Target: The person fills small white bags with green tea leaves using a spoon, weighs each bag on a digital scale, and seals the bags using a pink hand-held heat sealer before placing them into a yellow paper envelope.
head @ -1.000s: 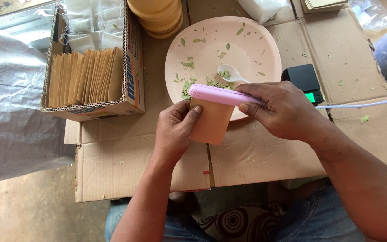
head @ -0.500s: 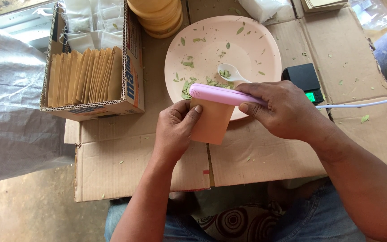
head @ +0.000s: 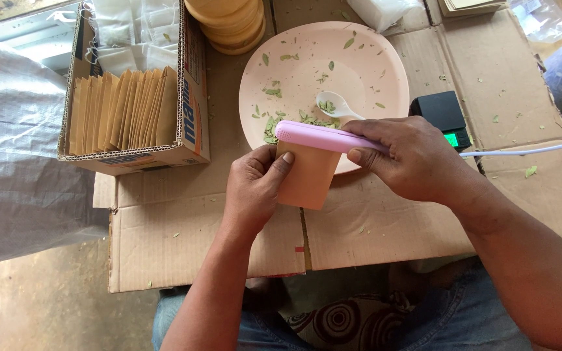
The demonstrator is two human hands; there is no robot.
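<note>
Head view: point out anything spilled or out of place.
Small green leaf bits lie scattered off the pink plate onto the cardboard surface, some far to the right. Nothing else stands out.

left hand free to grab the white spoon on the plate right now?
Probably not as things stand. The left hand is holding the tan pouch, which the right hand clamps with the pink sealer. The white spoon lies just beyond on the pink plate, with the sealer across the way.

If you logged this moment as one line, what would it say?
left hand: holds tan paper pouch | right hand: clamps pink bar sealer on pouch top | behind: pink plate, white spoon, leaf bits
</note>
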